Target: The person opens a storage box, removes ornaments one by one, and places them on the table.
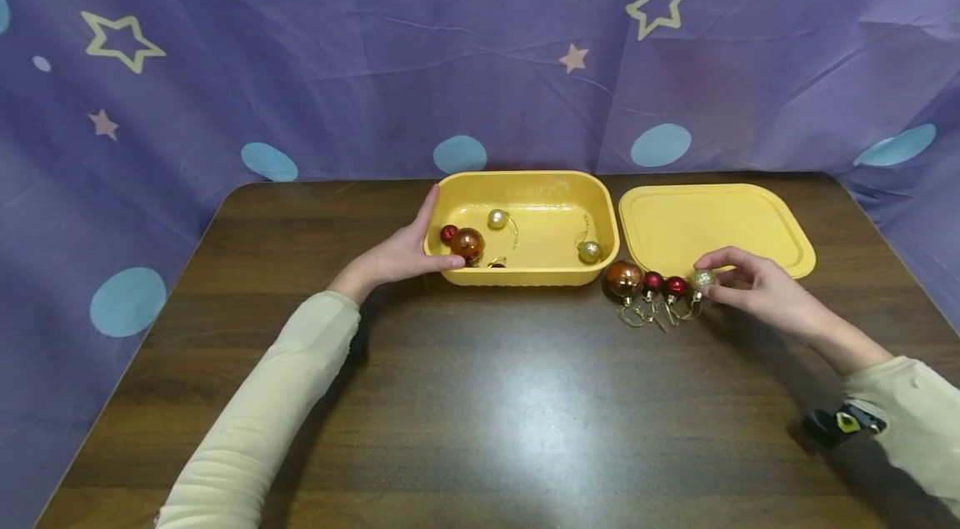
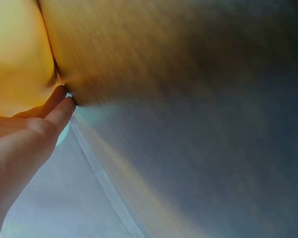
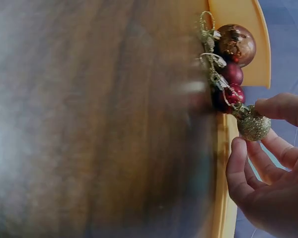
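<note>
My left hand [image 1: 397,254] holds the left end of a yellow plastic container [image 1: 525,276], thumb at the front rim and fingers along its outer side. In the left wrist view, fingertips [image 2: 62,101] touch the container's wall [image 2: 20,59]. Inside lie a copper bauble [image 1: 467,244], a small red bauble [image 1: 449,233], a pearly gold bauble [image 1: 497,218] and a glittery gold one [image 1: 590,252]. Between thumb and fingers, my right hand [image 1: 757,287] pinches a gold glitter bauble [image 3: 254,124]. Left of it sit two small red baubles [image 1: 676,287] and a larger copper bauble [image 1: 624,279], in a row.
A yellow lid [image 1: 712,221] lies flat right of the container, behind the row of baubles. Everything rests on a dark wooden table [image 1: 465,396]. Against its back edge hangs a purple curtain [image 1: 450,79] with stars and blue dots. Gold string loops trail from the baubles.
</note>
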The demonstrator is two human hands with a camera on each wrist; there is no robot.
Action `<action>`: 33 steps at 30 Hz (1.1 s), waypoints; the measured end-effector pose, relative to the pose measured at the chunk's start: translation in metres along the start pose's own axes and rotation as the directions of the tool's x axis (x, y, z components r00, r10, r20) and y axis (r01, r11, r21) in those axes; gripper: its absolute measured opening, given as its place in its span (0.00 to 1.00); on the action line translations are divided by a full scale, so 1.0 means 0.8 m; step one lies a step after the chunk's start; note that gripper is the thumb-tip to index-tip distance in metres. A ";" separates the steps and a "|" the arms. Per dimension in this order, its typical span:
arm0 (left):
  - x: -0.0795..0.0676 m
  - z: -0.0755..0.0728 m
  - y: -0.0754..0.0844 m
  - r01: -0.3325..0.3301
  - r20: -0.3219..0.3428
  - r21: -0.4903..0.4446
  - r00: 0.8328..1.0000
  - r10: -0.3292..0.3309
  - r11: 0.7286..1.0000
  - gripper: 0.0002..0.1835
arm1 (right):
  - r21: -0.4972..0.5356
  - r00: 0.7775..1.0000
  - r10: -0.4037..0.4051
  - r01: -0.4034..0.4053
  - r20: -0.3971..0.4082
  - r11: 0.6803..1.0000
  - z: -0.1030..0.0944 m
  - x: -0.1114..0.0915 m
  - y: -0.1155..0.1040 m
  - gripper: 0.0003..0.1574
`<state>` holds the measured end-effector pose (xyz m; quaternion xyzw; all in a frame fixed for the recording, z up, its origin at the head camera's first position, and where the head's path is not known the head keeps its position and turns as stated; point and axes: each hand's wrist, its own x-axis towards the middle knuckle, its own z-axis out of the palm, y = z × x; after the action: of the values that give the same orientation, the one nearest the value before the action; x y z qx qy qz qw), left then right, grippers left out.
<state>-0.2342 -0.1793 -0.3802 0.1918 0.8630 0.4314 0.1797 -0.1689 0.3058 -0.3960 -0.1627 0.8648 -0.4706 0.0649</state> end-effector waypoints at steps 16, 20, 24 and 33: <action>-0.007 -0.002 0.018 0.008 0.021 -0.018 1.000 -0.007 1.000 0.62 | -0.018 1.000 -0.016 0.016 -0.006 1.000 0.008 -0.006 0.010 0.15; -0.016 -0.005 0.039 0.015 0.031 -0.014 0.999 -0.014 1.000 0.60 | -0.017 0.999 -0.032 0.032 -0.006 0.999 0.008 -0.003 0.012 0.16; -0.011 -0.003 0.029 0.014 0.025 -0.009 1.000 -0.014 1.000 0.61 | -0.022 0.999 -0.044 0.043 -0.003 0.999 0.007 -0.001 0.012 0.16; 0.000 -0.001 -0.002 0.003 0.010 -0.013 1.000 -0.003 1.000 0.63 | -0.030 1.000 -0.025 0.025 0.003 0.999 0.006 0.001 0.013 0.19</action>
<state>-0.2352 -0.1806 -0.3810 0.1916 0.8597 0.4355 0.1860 -0.1703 0.3067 -0.4074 -0.1752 0.8694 -0.4583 0.0578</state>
